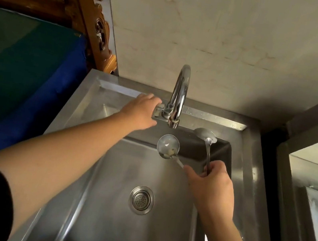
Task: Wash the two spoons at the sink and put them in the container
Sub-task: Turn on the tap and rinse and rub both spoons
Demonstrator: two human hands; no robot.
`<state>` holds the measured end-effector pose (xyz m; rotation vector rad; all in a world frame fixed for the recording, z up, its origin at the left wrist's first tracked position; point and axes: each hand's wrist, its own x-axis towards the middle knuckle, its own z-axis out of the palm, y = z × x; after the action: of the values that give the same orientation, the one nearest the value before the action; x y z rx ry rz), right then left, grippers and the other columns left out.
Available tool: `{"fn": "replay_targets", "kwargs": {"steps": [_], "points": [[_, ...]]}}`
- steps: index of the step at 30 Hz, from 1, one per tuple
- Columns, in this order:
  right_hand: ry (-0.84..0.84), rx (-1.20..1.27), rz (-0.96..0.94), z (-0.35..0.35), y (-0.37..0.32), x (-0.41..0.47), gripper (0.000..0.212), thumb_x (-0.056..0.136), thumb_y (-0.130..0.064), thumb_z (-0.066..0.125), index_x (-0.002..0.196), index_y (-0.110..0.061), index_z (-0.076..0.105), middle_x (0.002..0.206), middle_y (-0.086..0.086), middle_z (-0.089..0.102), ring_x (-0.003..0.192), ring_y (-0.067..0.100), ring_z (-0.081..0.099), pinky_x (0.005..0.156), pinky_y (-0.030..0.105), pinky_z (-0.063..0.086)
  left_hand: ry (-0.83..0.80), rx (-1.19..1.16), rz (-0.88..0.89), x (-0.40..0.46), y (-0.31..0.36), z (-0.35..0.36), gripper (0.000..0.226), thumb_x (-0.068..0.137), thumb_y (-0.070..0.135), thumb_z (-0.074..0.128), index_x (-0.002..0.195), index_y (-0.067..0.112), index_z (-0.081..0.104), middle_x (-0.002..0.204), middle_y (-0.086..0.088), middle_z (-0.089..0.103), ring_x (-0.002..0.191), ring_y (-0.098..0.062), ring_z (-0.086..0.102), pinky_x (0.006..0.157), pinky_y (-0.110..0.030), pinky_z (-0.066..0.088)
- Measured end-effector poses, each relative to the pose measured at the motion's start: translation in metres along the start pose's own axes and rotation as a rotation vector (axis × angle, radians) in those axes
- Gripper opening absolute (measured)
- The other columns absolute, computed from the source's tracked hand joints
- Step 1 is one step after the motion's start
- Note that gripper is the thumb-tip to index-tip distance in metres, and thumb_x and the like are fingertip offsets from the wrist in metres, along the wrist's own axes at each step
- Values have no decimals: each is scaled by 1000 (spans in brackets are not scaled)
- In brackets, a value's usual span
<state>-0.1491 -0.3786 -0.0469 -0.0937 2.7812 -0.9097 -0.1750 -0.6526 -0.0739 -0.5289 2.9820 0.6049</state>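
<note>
At the back edge of the stainless steel sink | left hand closed on the chrome tap handle | right hand grips 2 round-bowled metal spoons, handles fanned, bowls pointing away toward the curved chrome spout; nearer bowl just below its mouth | no water visible.

The sink fills the lower middle of the frame, its drain in the basin floor. The faucet rises at the sink's back rim, in the middle of the frame. The left hand rests on the faucet's handle, left of its base. The right hand, lower right of the spout, grips two spoons over the basin: one spoon below the spout, the other spoon right of it.
</note>
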Motion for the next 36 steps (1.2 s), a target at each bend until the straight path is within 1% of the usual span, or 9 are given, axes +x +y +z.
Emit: {"fn": "replay_targets", "kwargs": {"steps": [3, 6, 9, 14, 18, 24, 27, 31, 36], "points": [[20, -7, 4, 7, -6, 4, 42, 75, -50, 77, 87, -20, 50, 68, -5, 63, 68, 21, 62, 60, 38, 52, -40, 61, 126, 30, -4, 7, 61, 75, 22, 80, 130, 14, 54, 128, -5, 56, 122, -27, 49, 95, -39, 44], [62, 11, 7, 12, -12, 3, 41, 73, -48, 80, 83, -22, 49, 61, -8, 60, 60, 12, 59, 51, 32, 46, -45, 81, 198, 43, -7, 13, 28, 74, 10, 74, 91, 17, 54, 97, -3, 54, 99, -29, 57, 74, -34, 42], [85, 13, 3, 15, -17, 0, 39, 73, -46, 81, 80, -25, 48, 56, -8, 58, 54, 8, 56, 47, 28, 40, -35, 49, 222, 48, -9, 14, 30, 69, 5, 72, 78, 18, 46, 85, 0, 48, 80, -25, 54, 62, -29, 32], [94, 10, 9, 17, -20, 2, 40, 73, -45, 82, 79, -25, 48, 56, -8, 59, 54, 8, 56, 47, 28, 41, -68, 46, 240, 51, -8, 8, 21, 70, 5, 74, 86, 10, 61, 89, -5, 53, 79, -24, 52, 64, -31, 37], [91, 7, 27, 15, -22, 1, 41, 74, -47, 81, 83, -22, 50, 60, -8, 60, 56, 8, 56, 47, 27, 40, -131, 54, 207, 51, 0, -3, 26, 73, 4, 73, 69, 15, 49, 83, -10, 57, 77, -29, 54, 63, -33, 41], [107, -25, 27, 9, -23, -2, 42, 73, -47, 82, 81, -22, 49, 58, -10, 59, 55, 4, 53, 44, 24, 32, -229, 11, 140, 52, 5, -13, 21, 73, 2, 71, 67, 10, 52, 77, -14, 57, 74, -28, 53, 65, -32, 40], [100, -34, 23, 8, -23, 0, 42, 74, -47, 81, 82, -22, 48, 59, -10, 60, 56, 4, 54, 45, 23, 33, -244, -10, 115, 55, 4, -15, 8, 74, 2, 68, 80, 0, 63, 85, -21, 65, 78, -30, 55, 66, -31, 40], [102, -42, 18, 5, -23, -1, 42, 75, -47, 81, 85, -21, 51, 61, -9, 62, 57, 3, 54, 45, 22, 32, -265, -7, 111, 58, 3, -15, 19, 77, 4, 66, 94, -5, 67, 99, -26, 69, 83, -32, 59, 70, -36, 46], [100, -44, 27, 5, -24, -2, 42, 75, -47, 81, 87, -21, 51, 62, -9, 62, 58, 4, 55, 46, 23, 32, -280, 31, 116, 61, 4, -17, 7, 78, 4, 66, 83, 1, 62, 80, -14, 56, 75, -28, 50, 67, -32, 38]]}}
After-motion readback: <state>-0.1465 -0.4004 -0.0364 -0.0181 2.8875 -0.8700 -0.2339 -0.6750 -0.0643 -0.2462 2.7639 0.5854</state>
